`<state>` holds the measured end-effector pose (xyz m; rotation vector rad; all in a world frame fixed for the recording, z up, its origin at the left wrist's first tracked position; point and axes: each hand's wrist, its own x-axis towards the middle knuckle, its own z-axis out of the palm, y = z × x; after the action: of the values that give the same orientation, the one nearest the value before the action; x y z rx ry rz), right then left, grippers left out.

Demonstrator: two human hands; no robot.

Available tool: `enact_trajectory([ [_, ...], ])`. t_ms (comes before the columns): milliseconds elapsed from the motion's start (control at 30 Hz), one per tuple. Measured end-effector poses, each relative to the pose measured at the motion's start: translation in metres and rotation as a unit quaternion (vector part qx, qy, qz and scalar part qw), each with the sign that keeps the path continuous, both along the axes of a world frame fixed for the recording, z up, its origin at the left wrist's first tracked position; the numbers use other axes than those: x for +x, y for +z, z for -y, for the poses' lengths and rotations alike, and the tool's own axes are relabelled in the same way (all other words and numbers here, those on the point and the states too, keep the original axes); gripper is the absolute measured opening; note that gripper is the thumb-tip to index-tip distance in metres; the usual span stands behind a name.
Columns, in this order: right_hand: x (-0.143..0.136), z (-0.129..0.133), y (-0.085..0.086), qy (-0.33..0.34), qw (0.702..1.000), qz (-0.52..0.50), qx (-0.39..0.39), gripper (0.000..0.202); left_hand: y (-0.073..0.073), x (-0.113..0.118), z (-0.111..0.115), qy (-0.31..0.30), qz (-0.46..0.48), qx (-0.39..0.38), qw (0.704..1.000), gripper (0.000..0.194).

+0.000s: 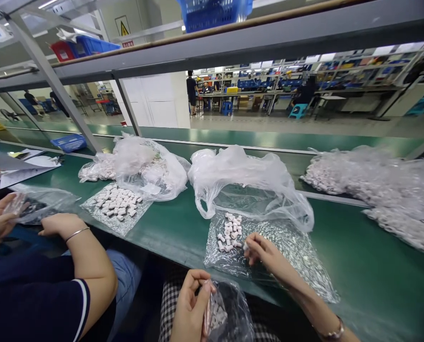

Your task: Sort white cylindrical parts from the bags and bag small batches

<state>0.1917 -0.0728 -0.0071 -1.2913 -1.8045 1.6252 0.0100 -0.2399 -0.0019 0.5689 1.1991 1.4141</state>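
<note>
Near the table's front edge, over my lap, my left hand (193,304) grips the rim of a clear plastic bag (238,308) with small whitish parts inside. My right hand (264,251) is closed in a pinch above a crinkled clear plastic sheet (286,242). A small white piece, partly hidden, shows at its fingertips. Just left of these fingers lies a loose cluster of small white tube-like plastic fittings (229,230) on the sheet. Behind the sheet sits a large translucent plastic bag (240,171), its mouth toward me.
At left a co-worker's hands (0,216) handle another clear bag. White fittings (117,202) lie before that person on plastic, with a filled bag (151,166) behind. Bagged parts (386,185) are heaped at right. A shelf beam (212,45) crosses above the green table (169,218).
</note>
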Motion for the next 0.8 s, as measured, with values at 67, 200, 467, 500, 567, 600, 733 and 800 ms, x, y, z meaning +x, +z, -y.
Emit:
enact_trajectory([
  [67,0.001,-0.006,0.001,-0.015,0.996,-0.068,-0.055,0.051,0.000,0.001,0.000,-0.001,-0.003,-0.002,1.000,0.044],
  [200,-0.006,-0.008,-0.006,-0.001,1.000,0.007,0.004,0.050,0.000,0.000,0.000,0.000,-0.020,-0.011,1.000,0.048],
  [467,-0.003,-0.005,-0.009,0.041,0.976,0.145,0.155,0.044,-0.002,0.000,0.000,-0.002,-0.031,-0.015,0.999,0.048],
  [500,0.000,-0.006,-0.007,0.033,0.989,0.098,0.104,0.048,-0.002,0.000,0.000,-0.002,-0.029,-0.015,0.999,0.048],
  [567,0.004,-0.007,0.000,0.033,0.999,-0.011,-0.021,0.052,-0.001,0.001,-0.001,0.001,-0.025,-0.014,1.000,0.047],
  [600,0.005,-0.007,0.003,0.041,0.995,-0.054,-0.076,0.054,0.000,0.002,-0.001,0.003,-0.023,-0.014,1.000,0.047],
  [733,-0.005,-0.002,0.007,0.070,0.996,-0.033,-0.037,0.056,0.000,0.003,-0.002,-0.014,-0.023,-0.017,0.999,0.048],
  [800,-0.014,0.003,0.001,0.075,0.990,0.066,0.101,0.051,-0.001,0.003,-0.002,-0.028,-0.027,-0.019,0.999,0.048],
])
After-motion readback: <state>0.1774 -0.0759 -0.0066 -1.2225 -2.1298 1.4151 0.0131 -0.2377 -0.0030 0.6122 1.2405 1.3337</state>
